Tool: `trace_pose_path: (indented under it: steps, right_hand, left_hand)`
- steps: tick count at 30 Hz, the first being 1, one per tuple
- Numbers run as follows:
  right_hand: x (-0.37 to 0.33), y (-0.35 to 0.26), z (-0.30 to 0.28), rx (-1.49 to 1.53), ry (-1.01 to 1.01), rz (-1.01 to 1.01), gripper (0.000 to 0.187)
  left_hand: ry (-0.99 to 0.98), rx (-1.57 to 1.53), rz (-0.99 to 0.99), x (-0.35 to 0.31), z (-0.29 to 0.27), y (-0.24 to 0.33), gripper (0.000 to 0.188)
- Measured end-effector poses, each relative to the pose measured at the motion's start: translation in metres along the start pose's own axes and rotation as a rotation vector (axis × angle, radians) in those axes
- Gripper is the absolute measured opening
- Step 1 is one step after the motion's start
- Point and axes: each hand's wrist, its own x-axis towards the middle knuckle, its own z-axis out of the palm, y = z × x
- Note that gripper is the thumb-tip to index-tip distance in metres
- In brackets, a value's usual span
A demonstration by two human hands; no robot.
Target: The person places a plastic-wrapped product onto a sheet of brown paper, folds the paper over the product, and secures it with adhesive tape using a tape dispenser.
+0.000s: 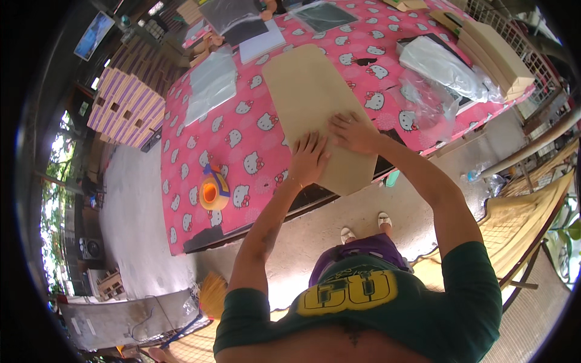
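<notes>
A long tan sheet, cardboard or stiff brown paper (308,85), lies flat before me, its near end reaching past the table's front edge. My left hand (310,158) rests palm down on its left side, fingers spread. On the right part of the sheet lies my right hand (353,132), also flat with its fingers apart. Neither hand grips anything. Left of my left forearm, a tape dispenser with a tape roll (221,202) around an orange core sits on the pink cartoon-cat tablecloth (233,157).
See-through plastic sleeves (213,85) and a white stack (262,42) lie farther off. Plastic packs (442,66) and a long brown carton (493,57) occupy the right side. Other people's hands (209,45) show at the far side. Stacked cartons (130,106) stand left of the table.
</notes>
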Motion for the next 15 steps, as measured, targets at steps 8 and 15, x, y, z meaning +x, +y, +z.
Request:
trace_pose_path:
  steps: [8, 15]
  right_hand:
    - [-0.047, -0.008, -0.030, -0.092, -0.126, -0.058, 0.068]
    - [-0.094, -0.048, 0.013, 0.013, 0.111, -0.045, 0.051]
  left_hand:
    - [-0.116, 0.069, 0.224, -0.022, -0.001, -0.007, 0.069]
    - [-0.037, 0.106, 0.096, -0.013, -0.001, 0.020, 0.068]
